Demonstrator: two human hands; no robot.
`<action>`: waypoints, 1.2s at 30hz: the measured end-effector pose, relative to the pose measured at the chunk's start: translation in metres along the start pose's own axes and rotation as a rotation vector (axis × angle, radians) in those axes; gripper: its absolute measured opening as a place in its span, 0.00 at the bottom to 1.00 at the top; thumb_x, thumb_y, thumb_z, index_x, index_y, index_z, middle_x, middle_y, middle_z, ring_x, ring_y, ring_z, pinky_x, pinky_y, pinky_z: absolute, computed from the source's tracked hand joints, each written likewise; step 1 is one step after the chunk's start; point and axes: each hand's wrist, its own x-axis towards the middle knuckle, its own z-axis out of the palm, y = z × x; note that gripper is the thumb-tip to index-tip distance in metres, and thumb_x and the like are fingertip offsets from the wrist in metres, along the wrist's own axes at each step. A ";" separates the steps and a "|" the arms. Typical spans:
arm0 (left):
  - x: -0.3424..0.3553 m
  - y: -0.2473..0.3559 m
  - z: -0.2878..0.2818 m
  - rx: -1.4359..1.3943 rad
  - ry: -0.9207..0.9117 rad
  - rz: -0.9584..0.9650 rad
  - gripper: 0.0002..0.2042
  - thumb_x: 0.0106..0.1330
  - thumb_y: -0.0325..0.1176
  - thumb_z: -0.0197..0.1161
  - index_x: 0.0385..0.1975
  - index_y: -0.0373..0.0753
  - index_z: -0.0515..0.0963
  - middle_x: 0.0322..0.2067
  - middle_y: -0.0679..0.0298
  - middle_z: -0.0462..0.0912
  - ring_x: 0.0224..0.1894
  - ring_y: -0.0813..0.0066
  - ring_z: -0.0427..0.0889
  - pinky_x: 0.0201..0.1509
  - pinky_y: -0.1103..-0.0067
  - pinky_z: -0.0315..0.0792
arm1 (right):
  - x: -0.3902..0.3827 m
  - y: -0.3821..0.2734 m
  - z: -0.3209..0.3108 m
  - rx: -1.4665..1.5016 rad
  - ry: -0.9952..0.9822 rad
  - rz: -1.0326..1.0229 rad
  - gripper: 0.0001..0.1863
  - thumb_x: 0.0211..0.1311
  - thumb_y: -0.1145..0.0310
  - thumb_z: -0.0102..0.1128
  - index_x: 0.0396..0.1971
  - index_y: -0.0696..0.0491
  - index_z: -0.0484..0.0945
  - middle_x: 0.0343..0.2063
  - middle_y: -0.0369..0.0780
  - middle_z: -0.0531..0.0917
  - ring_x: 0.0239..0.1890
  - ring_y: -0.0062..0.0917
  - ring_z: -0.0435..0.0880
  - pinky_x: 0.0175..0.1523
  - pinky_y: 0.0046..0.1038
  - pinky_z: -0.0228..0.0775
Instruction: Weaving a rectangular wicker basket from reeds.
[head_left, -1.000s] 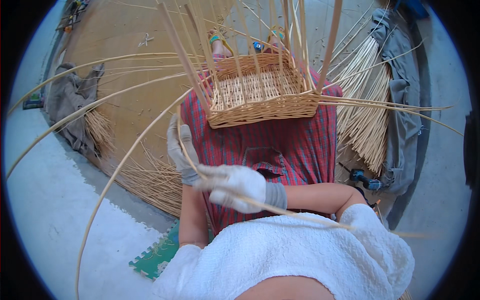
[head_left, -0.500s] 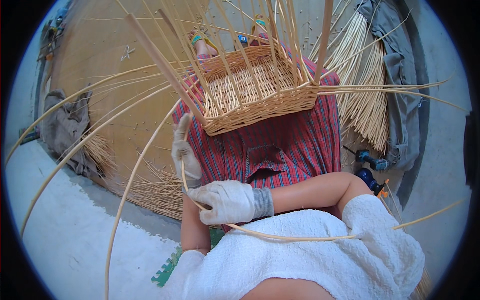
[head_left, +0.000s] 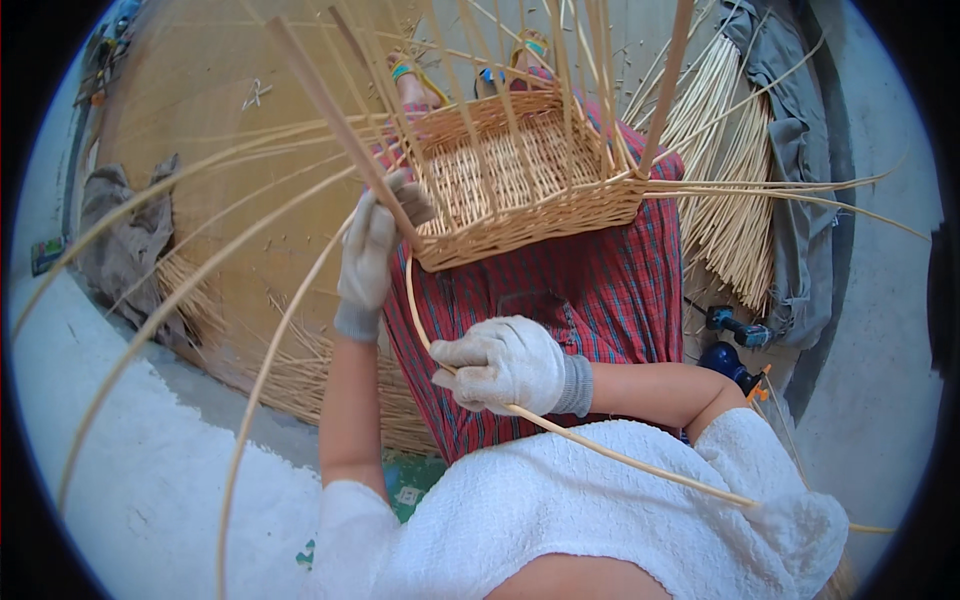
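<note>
1. Since the earlier frame the left hand (head_left: pixel 372 250) has risen from the lap to the near left corner of the wicker basket (head_left: pixel 520 185), fingers closed on an upright stake (head_left: pixel 340 125) there.
2. The right hand (head_left: pixel 505 362) sits low over the plaid lap (head_left: pixel 600 300), fingers curled around a long cane (head_left: pixel 620 458) that curves up to the basket's corner.
3. The cane's far end is hard to follow past the white towel (head_left: pixel 560 520).
4. The basket rests on the lap, stakes running out of the top edge.
5. Bundled rods (head_left: pixel 730 200) crowd the right; bare floor (head_left: pixel 150 480) opens left.
</note>
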 end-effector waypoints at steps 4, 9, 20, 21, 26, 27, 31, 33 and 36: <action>0.006 -0.025 0.006 -0.532 -0.137 -0.257 0.32 0.72 0.66 0.42 0.26 0.39 0.73 0.17 0.67 0.70 0.19 0.76 0.69 0.24 0.80 0.66 | -0.003 0.004 -0.005 -0.013 -0.082 -0.001 0.19 0.49 0.68 0.74 0.17 0.46 0.67 0.33 0.41 0.86 0.18 0.28 0.79 0.20 0.30 0.71; 0.008 -0.022 0.013 -0.500 0.014 -0.306 0.38 0.64 0.77 0.37 0.13 0.45 0.63 0.09 0.72 0.56 0.09 0.80 0.54 0.13 0.79 0.51 | -0.033 0.038 -0.060 -0.332 -0.038 0.083 0.10 0.54 0.72 0.69 0.19 0.48 0.76 0.35 0.41 0.87 0.29 0.28 0.86 0.34 0.29 0.79; 0.008 -0.023 -0.008 -0.405 -0.236 -0.184 0.29 0.66 0.64 0.56 0.38 0.37 0.74 0.35 0.63 0.80 0.41 0.68 0.81 0.51 0.71 0.76 | -0.045 0.126 -0.067 0.573 0.692 0.925 0.12 0.54 0.78 0.74 0.35 0.53 0.79 0.32 0.34 0.84 0.31 0.18 0.83 0.38 0.20 0.78; 0.004 -0.016 -0.013 -0.237 -0.289 -0.358 0.15 0.67 0.42 0.68 0.39 0.39 0.73 0.40 0.64 0.82 0.48 0.71 0.80 0.57 0.71 0.74 | -0.052 0.133 -0.067 0.579 0.662 0.896 0.13 0.55 0.77 0.74 0.37 0.53 0.78 0.32 0.34 0.84 0.32 0.17 0.83 0.37 0.18 0.77; -0.012 -0.032 -0.007 -0.084 -0.220 -0.312 0.19 0.50 0.13 0.72 0.39 0.38 0.74 0.39 0.63 0.84 0.44 0.74 0.82 0.48 0.76 0.80 | -0.044 0.133 -0.060 0.504 0.583 0.906 0.12 0.57 0.78 0.71 0.39 0.54 0.78 0.33 0.34 0.84 0.33 0.17 0.83 0.39 0.19 0.77; -0.014 -0.036 -0.005 -0.015 -0.155 -0.303 0.18 0.50 0.13 0.71 0.38 0.37 0.74 0.37 0.63 0.84 0.42 0.74 0.83 0.47 0.76 0.81 | -0.032 0.130 -0.053 0.448 0.625 0.758 0.12 0.58 0.79 0.70 0.40 0.55 0.77 0.36 0.35 0.84 0.35 0.18 0.83 0.41 0.20 0.78; -0.019 -0.046 0.002 0.042 0.028 -0.301 0.13 0.52 0.15 0.71 0.32 0.37 0.75 0.31 0.67 0.82 0.35 0.78 0.81 0.42 0.79 0.80 | 0.082 0.064 -0.044 0.195 0.179 0.479 0.28 0.64 0.76 0.61 0.65 0.47 0.70 0.59 0.50 0.77 0.55 0.34 0.82 0.57 0.28 0.75; -0.009 -0.063 0.016 -0.099 0.025 -0.249 0.10 0.55 0.18 0.71 0.30 0.37 0.75 0.27 0.71 0.78 0.30 0.81 0.76 0.39 0.81 0.77 | 0.123 0.105 -0.028 -0.409 0.088 0.196 0.39 0.65 0.76 0.57 0.73 0.34 0.56 0.62 0.54 0.73 0.60 0.45 0.78 0.62 0.32 0.72; -0.003 -0.071 0.015 0.104 0.009 -0.218 0.11 0.54 0.19 0.72 0.29 0.38 0.74 0.25 0.72 0.77 0.29 0.82 0.75 0.38 0.82 0.76 | 0.139 0.119 -0.021 -0.279 0.044 0.230 0.44 0.62 0.77 0.58 0.75 0.37 0.49 0.65 0.53 0.71 0.60 0.48 0.76 0.63 0.34 0.70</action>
